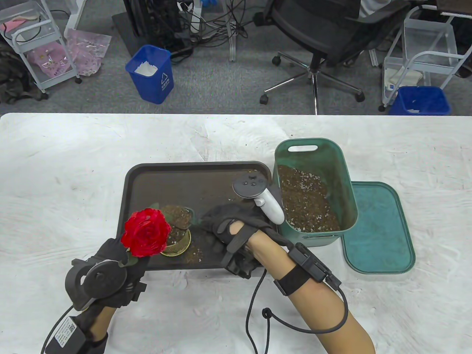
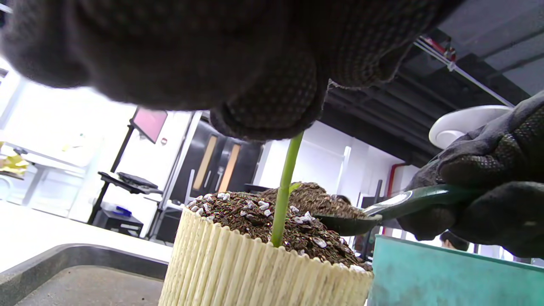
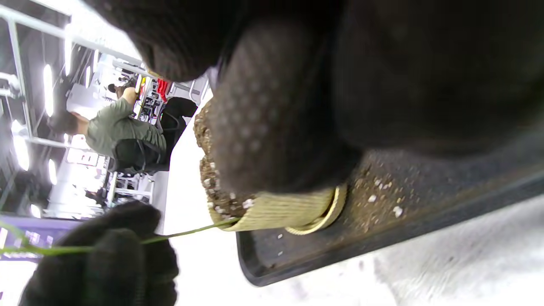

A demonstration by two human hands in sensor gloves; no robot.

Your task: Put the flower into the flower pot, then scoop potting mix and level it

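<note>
Left hand [image 1: 110,273]: nearest; black-gloved fingers pinch the green stem of the red fabric rose [image 1: 146,232], held upright.
Pot: cream ribbed flower pot [image 2: 255,272] on the dark plastic tray [image 1: 147,180], heaped with mix, stem rooted centre.
Right hand [image 1: 236,232]: curled round the green metal scoop [image 2: 382,208], loaded, beside the stem on the bin's side.
Far: green plastic bin of potting mix [image 1: 313,191].
Views: only the left wrist view shows the scoop.
</note>
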